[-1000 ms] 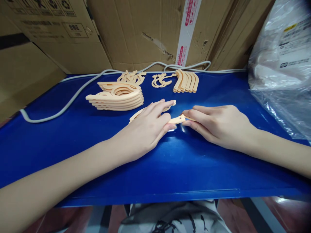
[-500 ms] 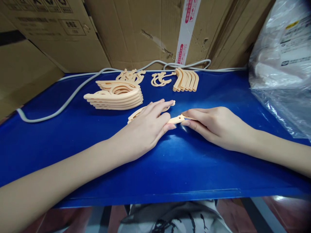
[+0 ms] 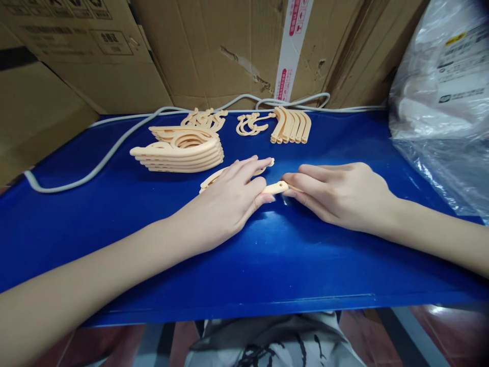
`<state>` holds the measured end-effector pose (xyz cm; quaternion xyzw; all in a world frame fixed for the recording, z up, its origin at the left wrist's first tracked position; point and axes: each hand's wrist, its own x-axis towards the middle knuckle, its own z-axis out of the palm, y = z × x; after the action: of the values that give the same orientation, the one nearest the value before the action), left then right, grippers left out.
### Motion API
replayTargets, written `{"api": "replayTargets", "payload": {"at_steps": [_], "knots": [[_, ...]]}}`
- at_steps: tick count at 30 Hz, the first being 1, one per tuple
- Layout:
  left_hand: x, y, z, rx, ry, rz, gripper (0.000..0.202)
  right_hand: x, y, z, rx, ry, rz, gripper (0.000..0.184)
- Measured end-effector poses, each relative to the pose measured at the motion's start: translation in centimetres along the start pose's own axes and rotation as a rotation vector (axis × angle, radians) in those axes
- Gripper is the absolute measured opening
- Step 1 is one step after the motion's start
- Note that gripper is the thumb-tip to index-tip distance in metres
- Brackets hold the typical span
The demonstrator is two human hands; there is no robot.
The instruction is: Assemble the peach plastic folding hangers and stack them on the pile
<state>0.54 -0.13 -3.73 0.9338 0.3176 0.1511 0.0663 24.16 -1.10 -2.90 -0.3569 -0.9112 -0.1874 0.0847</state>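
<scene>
A peach plastic hanger piece (image 3: 275, 188) lies on the blue table mat (image 3: 267, 255) between my two hands. My left hand (image 3: 229, 199) rests on top of a curved peach part (image 3: 211, 179), fingers stretched flat and pressing it down. My right hand (image 3: 340, 196) pinches the end of the small piece with thumb and fingers pressed together. Behind my left hand stands a stack of assembled peach hangers (image 3: 179, 150).
At the back lie loose peach hooks (image 3: 250, 125), a row of curved arms (image 3: 291, 126) and more small parts (image 3: 204, 118). A grey cable (image 3: 95, 165) runs along the mat's rear. Cardboard boxes (image 3: 214, 51) form the back wall. A clear plastic bag (image 3: 443, 107) fills the right.
Both hands stay on the piece almost unmoved; the view has shifted slightly.
</scene>
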Motion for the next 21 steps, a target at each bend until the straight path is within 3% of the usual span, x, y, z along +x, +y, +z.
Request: {"api": "replayTargets", "payload": {"at_steps": [7, 21], "knots": [[0.0, 0.06, 0.02, 0.006, -0.023, -0.003, 0.036, -0.06, 0.18, 0.09, 0.003, 0.163, -0.092, 0.034], [0.01, 0.03, -0.15, -0.002, -0.054, 0.033, 0.037, -0.14, 0.34, 0.47, 0.136, 0.232, -0.097, 0.03]]}}
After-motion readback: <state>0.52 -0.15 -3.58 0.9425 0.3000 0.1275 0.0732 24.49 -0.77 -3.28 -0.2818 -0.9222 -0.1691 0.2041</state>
